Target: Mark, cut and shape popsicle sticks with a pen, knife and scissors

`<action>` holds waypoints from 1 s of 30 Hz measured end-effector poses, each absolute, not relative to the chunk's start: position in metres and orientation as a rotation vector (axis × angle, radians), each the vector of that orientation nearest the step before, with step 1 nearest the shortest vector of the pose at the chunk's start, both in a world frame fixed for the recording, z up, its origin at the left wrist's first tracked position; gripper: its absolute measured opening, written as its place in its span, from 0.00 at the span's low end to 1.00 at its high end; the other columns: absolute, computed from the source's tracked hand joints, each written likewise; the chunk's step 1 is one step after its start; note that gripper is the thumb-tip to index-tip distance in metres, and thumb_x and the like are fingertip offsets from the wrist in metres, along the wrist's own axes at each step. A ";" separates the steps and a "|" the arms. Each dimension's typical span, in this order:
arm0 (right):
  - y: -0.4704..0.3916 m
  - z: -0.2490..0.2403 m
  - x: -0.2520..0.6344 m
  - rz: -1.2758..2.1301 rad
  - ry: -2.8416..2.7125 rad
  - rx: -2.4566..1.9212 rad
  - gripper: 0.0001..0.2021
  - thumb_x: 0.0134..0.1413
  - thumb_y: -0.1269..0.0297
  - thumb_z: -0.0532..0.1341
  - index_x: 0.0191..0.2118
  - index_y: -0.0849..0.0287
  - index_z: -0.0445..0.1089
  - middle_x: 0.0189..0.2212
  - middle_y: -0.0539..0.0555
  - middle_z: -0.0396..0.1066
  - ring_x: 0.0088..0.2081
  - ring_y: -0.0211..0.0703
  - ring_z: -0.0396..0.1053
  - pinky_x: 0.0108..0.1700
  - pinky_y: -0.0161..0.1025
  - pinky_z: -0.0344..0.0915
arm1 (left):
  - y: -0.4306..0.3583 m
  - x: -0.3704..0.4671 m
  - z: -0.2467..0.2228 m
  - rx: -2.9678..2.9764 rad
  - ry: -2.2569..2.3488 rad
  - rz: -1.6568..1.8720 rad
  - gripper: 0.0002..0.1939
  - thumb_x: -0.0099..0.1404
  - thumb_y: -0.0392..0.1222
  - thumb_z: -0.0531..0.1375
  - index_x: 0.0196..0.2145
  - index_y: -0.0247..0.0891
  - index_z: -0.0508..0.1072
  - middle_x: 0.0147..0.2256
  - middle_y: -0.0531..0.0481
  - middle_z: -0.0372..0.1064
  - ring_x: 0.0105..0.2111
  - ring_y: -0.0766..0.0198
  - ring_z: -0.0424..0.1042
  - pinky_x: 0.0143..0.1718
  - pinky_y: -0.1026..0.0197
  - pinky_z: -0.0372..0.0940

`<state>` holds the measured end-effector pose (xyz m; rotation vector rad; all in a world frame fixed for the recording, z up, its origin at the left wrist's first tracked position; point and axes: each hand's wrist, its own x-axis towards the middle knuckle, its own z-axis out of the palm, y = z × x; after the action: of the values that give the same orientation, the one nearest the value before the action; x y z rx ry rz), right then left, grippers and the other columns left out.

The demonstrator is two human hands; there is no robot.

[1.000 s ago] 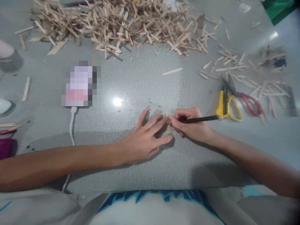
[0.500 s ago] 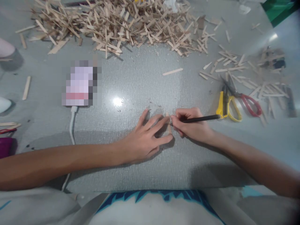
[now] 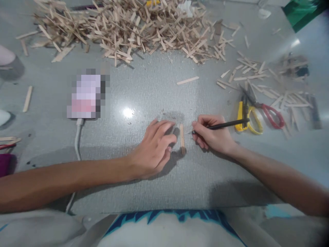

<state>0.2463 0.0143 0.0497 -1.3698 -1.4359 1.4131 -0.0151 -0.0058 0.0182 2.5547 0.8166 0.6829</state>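
A short flat wooden stick (image 3: 182,139) lies upright in the view on the grey table (image 3: 154,92), between my two hands. Just left of it, my left hand (image 3: 158,147) is open, its fingers curved and apart, not touching the stick. On the stick's other side, my right hand (image 3: 212,133) grips a black pen (image 3: 228,124) in a writing hold. The pen's tip points left towards the stick with a small gap between them. Whether the stick carries a mark is too small to tell.
A large heap of wooden stick pieces (image 3: 144,31) spreads along the back. More loose sticks (image 3: 252,65) lie at right, by yellow-handled cutters (image 3: 241,116) and red-handled scissors (image 3: 273,116). A blurred-out device (image 3: 86,92) with a white cable (image 3: 77,140) sits at left.
My left hand has lifted off the stick and drawn back to the left, its fingers curling. My right hand has moved the pen slightly right, away from the stick, which now shows whole.
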 end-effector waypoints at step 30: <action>0.010 0.041 0.245 1.310 -1.745 -1.323 0.23 0.74 0.58 0.65 0.24 0.55 0.64 0.14 0.45 0.67 0.15 0.33 0.65 0.19 0.32 0.58 | -0.001 -0.012 0.025 2.826 0.586 0.329 0.27 0.73 0.37 0.66 0.66 0.44 0.68 0.74 0.30 0.56 0.74 0.29 0.56 0.73 0.16 0.47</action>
<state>0.2454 0.0098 0.0410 -1.3234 -1.7452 1.3097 -0.0125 -0.0013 0.0250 2.8264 0.5857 0.3285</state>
